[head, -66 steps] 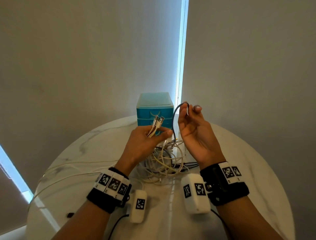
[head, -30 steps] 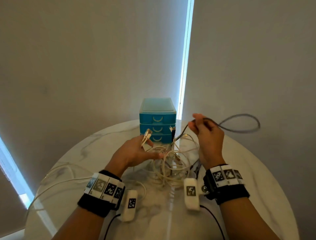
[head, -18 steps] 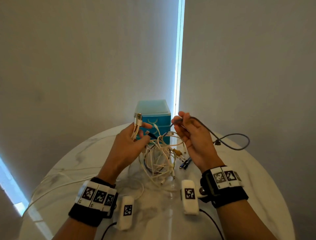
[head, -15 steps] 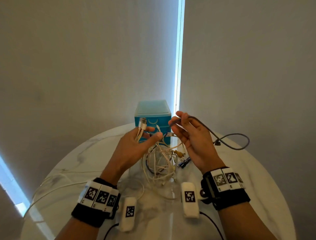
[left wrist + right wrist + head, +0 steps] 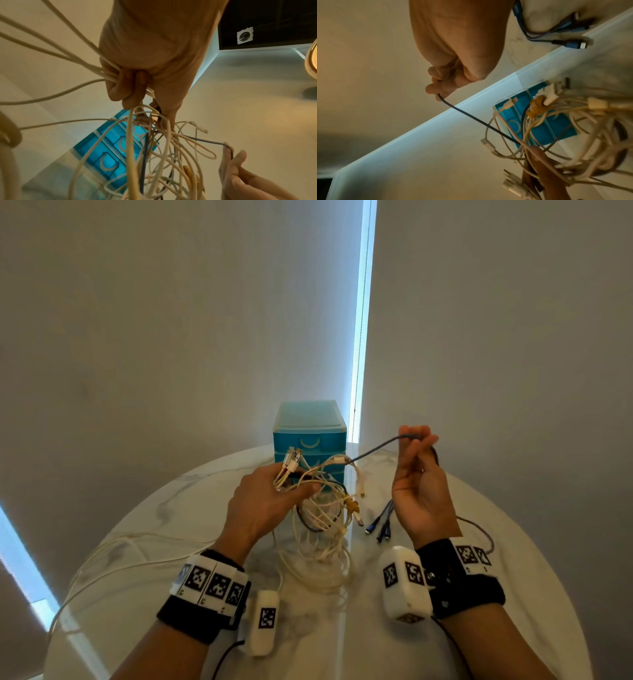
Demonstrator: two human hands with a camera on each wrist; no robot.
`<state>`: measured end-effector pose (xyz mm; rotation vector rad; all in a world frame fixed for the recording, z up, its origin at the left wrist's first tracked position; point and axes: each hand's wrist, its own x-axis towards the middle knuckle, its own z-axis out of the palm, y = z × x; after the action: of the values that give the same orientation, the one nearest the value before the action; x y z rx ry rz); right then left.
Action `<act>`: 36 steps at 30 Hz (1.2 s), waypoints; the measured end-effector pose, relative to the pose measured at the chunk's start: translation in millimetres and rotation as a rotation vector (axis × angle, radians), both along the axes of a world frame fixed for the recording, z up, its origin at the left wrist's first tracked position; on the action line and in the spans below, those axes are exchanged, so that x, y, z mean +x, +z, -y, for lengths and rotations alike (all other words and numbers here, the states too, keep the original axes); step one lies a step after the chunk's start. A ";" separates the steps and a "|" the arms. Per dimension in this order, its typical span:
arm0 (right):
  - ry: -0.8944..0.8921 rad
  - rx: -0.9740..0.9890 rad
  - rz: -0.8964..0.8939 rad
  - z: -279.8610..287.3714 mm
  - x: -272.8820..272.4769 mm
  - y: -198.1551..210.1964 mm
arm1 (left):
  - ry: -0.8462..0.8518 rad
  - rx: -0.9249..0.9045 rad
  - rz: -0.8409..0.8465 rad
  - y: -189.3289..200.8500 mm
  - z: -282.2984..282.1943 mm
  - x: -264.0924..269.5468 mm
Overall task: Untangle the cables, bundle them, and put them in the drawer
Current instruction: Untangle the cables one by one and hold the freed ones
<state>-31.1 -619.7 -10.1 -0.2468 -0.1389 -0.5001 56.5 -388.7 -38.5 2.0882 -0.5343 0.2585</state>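
Note:
A tangle of white cables (image 5: 323, 518) hangs over the round marble table (image 5: 171, 542). My left hand (image 5: 274, 494) grips several of its strands, with USB plugs (image 5: 293, 458) sticking up past the fingers. In the left wrist view those fingers (image 5: 126, 86) curl round the white strands (image 5: 51, 51). My right hand (image 5: 416, 467), raised to the right, pinches a dark grey cable (image 5: 373, 451) that runs taut into the tangle; the right wrist view shows this dark cable (image 5: 471, 117) leaving the fingertips (image 5: 435, 88). A blue three-drawer box (image 5: 310, 436) stands behind, drawers closed.
A blue multi-head charging cable (image 5: 380, 523) lies on the table under my right hand. Long white strands (image 5: 137, 546) trail off to the table's left edge. The wall stands close behind the drawer box, with a bright window slit (image 5: 359, 337).
My right hand has moved right and up, drawing the dark grey cable taut out of the tangle. My left hand keeps its hold on the white strands, slightly lower.

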 end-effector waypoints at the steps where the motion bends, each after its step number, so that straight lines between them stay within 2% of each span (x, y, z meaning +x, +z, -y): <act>1: 0.008 0.071 0.033 1.5 -1.5 1.1 | 0.003 -0.002 0.003 -0.5 -1.0 1.0; 3: 0.003 0.137 0.077 5.7 -3.1 1.5 | 0.018 0.003 0.009 -1.0 -1.9 2.4; 5: -0.057 -0.003 -0.010 12.1 -0.4 -3.5 | 0.053 0.002 0.033 -1.2 -2.7 2.8; 8: -0.151 -0.501 -0.378 21.5 9.0 -18.1 | 0.104 -0.046 0.083 -1.0 -6.4 2.9; 11: -0.136 -1.103 -0.767 17.3 7.3 -22.6 | 0.113 -0.061 0.115 -1.2 -11.4 4.7; 13: -0.283 -1.448 -0.891 10.9 -0.5 -18.3 | 0.115 -0.053 0.133 -0.9 -12.7 5.6; 14: -0.418 -1.540 -0.887 8.0 -2.6 -15.3 | 0.116 -0.056 0.141 -0.5 -12.9 5.6; 16: -0.663 -1.507 -0.749 0.3 -6.5 -8.7 | 0.108 -0.069 0.141 0.8 -12.3 4.1; 18: -0.737 -1.497 -0.594 -9.1 -3.4 -6.5 | 0.086 -0.097 0.129 1.6 -11.4 1.9; 21: -0.655 -1.786 -0.485 -18.6 12.2 -20.3 | 0.059 -0.115 0.130 2.6 -11.6 -0.1; 24: -0.691 -1.975 -0.484 -19.9 21.5 -32.8 | 0.015 -0.128 0.105 3.1 -12.5 0.6; 26: -0.708 -1.974 -0.441 -22.1 21.7 -31.6 | -0.013 -0.123 0.110 3.1 -13.0 0.3; 29: -0.615 -1.967 -0.375 -24.2 21.6 -29.9 | -0.063 -0.101 0.114 4.4 -13.8 -1.8; 33: -0.512 -2.033 -0.460 -25.6 24.3 -32.1 | -0.120 -0.007 0.129 5.5 -11.3 -4.0; 36: -0.470 -2.036 -0.459 -28.6 20.0 -28.2 | -0.089 0.097 0.138 3.4 -8.8 -0.8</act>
<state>-11.1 -591.1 -38.3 -2.4090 -0.0910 -0.5851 55.7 -379.9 -35.1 2.1437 -0.7339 0.3327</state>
